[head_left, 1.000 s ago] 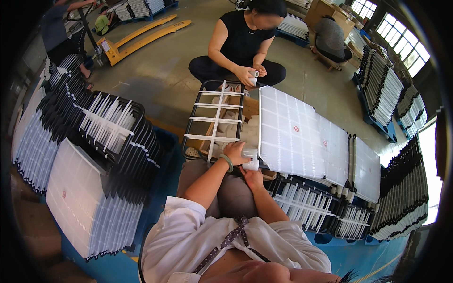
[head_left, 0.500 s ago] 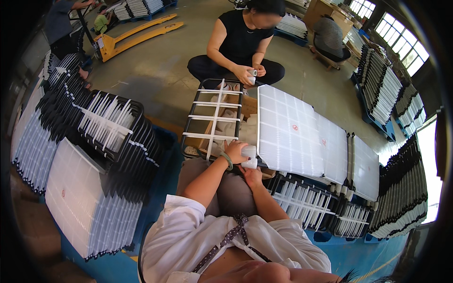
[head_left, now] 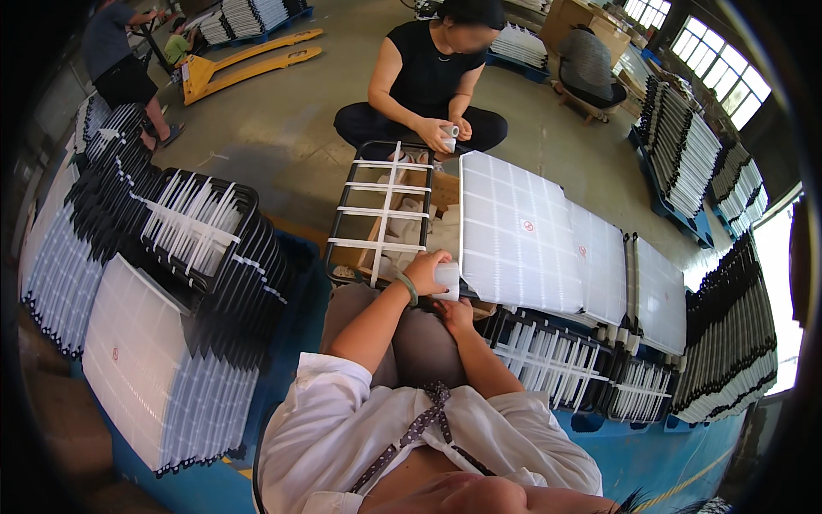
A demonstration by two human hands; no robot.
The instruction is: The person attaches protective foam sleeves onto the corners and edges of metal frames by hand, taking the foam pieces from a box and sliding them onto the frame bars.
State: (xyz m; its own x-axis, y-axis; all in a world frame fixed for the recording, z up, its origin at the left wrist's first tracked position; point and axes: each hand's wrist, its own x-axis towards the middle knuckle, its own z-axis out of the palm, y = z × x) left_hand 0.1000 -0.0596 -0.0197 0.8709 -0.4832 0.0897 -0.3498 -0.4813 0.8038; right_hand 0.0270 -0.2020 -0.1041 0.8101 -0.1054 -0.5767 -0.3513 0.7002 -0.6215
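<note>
Handwork, close in

Left hand (head_left: 423, 272): fingers curled around a glossy white, rounded, plastic-looking fitting (head_left: 448, 277), no gap seen. Right hand (head_left: 455, 316) sits just below it, fingers bent; cannot tell what, if anything, they pinch. Fitting is by the near end of a black tubular frame strung with white straps (head_left: 384, 212), just left of a large translucent white panel (head_left: 505, 236). Brown box of pale pieces (head_left: 443, 186) lies under the frame. Across it, a co-worker in black (head_left: 428, 73) holds a similar white piece (head_left: 449, 143).

Judgement: steady the fitting with the left, support from below with the right, wrists clear of the frame.

Against one second ago: both hands keep nearly the same pose; view shifts slightly; the standing worker (head_left: 120, 51) shows more leg; yellow pallet truck (head_left: 199, 81) sits farther left in view.
</note>
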